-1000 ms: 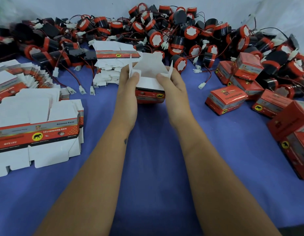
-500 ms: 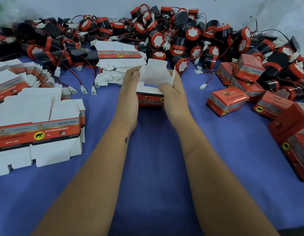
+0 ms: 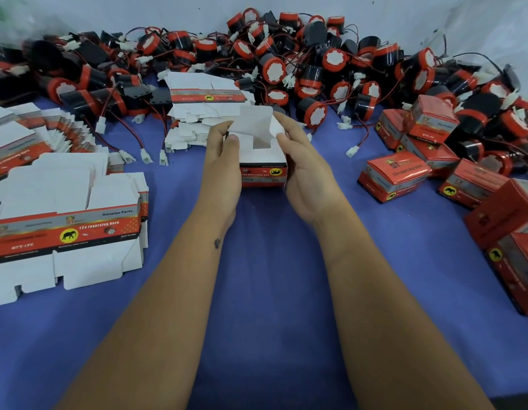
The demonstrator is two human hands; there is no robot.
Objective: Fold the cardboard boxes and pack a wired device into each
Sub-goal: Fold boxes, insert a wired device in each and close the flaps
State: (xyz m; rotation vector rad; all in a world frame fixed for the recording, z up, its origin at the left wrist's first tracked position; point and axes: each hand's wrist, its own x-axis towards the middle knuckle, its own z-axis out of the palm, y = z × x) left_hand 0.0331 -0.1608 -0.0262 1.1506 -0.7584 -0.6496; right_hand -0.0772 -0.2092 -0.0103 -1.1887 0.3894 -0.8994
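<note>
The half-formed cardboard box (image 3: 262, 161) stands on the blue surface (image 3: 262, 291) between both hands, its mouth open and white flaps raised; the left hand (image 3: 222, 170) has its grip closed on the box's left side with the thumb on a flap, the right hand (image 3: 304, 167) pinches the right flap. Thin card looks light, stiff along its panels yet easily creased; best held by its side walls; the wired devices (image 3: 313, 113) lie heaped just behind.
</note>
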